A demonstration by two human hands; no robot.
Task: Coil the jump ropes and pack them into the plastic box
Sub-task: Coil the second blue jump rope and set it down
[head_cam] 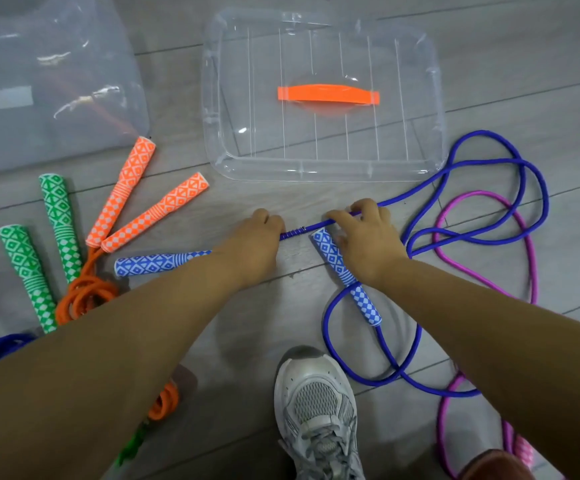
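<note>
Left hand (261,237) and right hand (364,233) each have fingers curled round the blue rope (319,225), centre frame. Risk: its loose loops cross the pink rope (533,271) at right, so coiling may snag or drag both. Plastic box (56,64) upper left, lid (403,81) beside it. Surface: grey plank floor (524,46).

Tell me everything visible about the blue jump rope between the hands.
The blue jump rope has a dark blue cord and two handles patterned blue and white. It lies uncoiled in loose loops on the floor, crossing the pink rope. The left hand grips one handle's end; the right hand pinches the cord over the other handle.
</note>
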